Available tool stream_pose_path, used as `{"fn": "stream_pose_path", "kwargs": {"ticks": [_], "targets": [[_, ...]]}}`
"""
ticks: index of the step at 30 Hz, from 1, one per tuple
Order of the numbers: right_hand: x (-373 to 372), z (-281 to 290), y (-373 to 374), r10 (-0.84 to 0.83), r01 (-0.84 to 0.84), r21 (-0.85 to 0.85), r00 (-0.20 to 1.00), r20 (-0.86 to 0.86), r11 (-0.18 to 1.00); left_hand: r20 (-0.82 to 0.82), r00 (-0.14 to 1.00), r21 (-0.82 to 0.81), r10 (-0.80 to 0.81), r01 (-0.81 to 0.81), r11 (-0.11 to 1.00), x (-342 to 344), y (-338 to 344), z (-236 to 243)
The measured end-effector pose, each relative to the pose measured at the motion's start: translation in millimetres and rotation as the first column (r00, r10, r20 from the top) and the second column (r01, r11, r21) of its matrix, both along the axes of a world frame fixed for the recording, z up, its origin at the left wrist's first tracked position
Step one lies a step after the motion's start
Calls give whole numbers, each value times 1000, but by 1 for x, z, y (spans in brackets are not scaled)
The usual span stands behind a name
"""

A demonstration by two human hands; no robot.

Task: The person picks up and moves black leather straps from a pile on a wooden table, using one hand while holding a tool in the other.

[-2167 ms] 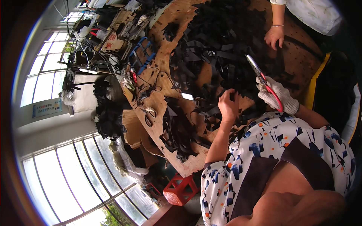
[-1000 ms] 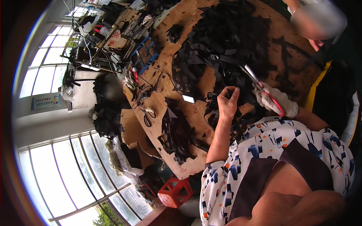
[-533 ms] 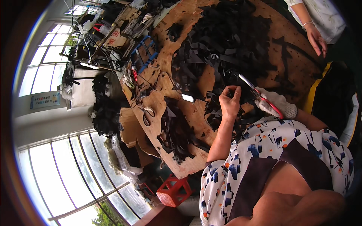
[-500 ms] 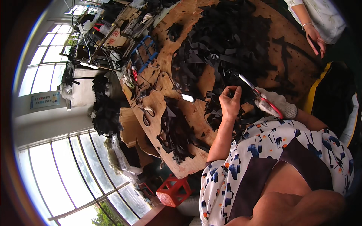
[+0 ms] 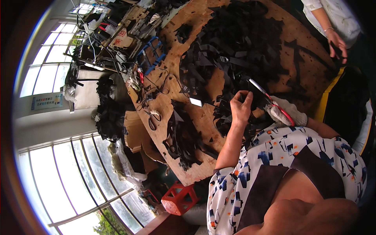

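My bare left hand (image 5: pixel 241 107) is closed in a pinch, thumb against forefinger, over the near side of the table. What it holds, if anything, is lost against the dark cloth behind. In a pale knitted glove, my right hand (image 5: pixel 289 110) grips red-handled scissors (image 5: pixel 257 85) just to the right. Their long silvery blades point away and to the left, seemingly together, past the left fingertips. Beyond both hands spreads a large heap of black straps (image 5: pixel 243 37), with a buckle (image 5: pixel 224 59) among them. More black strips (image 5: pixel 182 135) lie to the left.
The wooden table (image 5: pixel 199 121) carries a white-faced device (image 5: pixel 195 102), cords and a blue frame (image 5: pixel 152 56). A red stool (image 5: pixel 180 199) stands below its near left corner. Another person's hand (image 5: pixel 337 45) hangs at the far right, above a yellow-edged black container (image 5: pixel 344 96).
My left hand has shifted slightly to the right, and the scissors tip sits a little lower. The other person's hand has moved right and down. Both of my grips look the same.
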State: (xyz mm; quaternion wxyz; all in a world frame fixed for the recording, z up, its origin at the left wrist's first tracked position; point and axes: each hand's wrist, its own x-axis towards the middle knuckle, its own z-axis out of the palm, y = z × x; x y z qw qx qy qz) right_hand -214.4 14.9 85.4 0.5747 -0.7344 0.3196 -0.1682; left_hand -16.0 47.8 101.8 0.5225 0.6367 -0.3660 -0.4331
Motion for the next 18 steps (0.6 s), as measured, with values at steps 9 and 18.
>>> {"fn": "stream_pose_path", "kwargs": {"ticks": [9,18], "targets": [[8,25,0,-159,8,601,967,198,799,-121,992,64,-35,43,997,1,4,0],[2,0,-8,-516,-223,943,794,323,247,-11,1000,-144,2,-3,990,8,8,17]]}}
